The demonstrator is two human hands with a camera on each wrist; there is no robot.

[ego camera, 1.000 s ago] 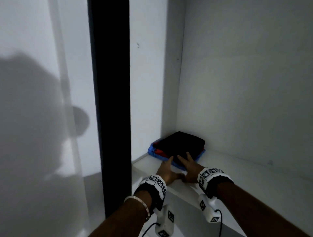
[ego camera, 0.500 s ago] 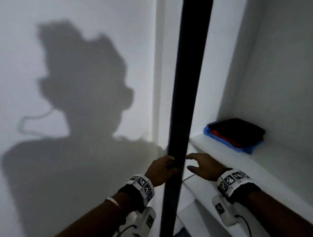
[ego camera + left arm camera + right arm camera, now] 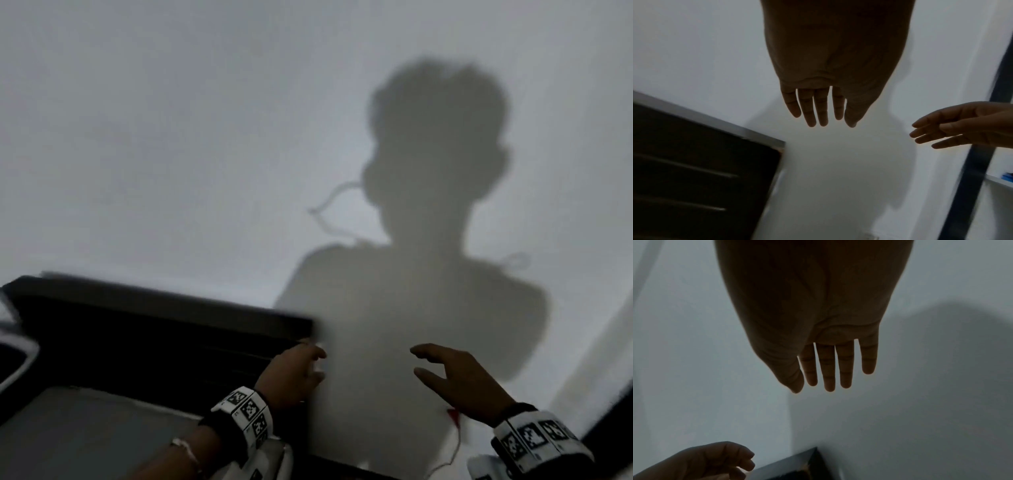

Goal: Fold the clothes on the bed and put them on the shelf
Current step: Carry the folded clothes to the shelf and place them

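Observation:
Both hands hang empty in front of a white wall. My left hand (image 3: 306, 365) has loosely relaxed fingers beside the corner of a dark slatted panel (image 3: 154, 329), and its fingers (image 3: 818, 112) point away with nothing in them. To its right, my right hand (image 3: 443, 370) is spread with straight fingers (image 3: 828, 369). Of the folded clothes I see only a blue sliver (image 3: 1007, 176) lying on the white shelf (image 3: 996, 181) at the far right of the left wrist view. The bed's loose clothes are out of sight.
A dark upright post (image 3: 972, 170) fronts the shelf on the right. The dark panel (image 3: 694, 162) fills the lower left, with a grey flat surface (image 3: 85, 428) beneath it. A thin white cable with a red tip (image 3: 454, 418) hangs near my right wrist.
Both hands came off the folded stack on the shelf and drew back past the post. The view swung left, so the stack and shelf left the head view.

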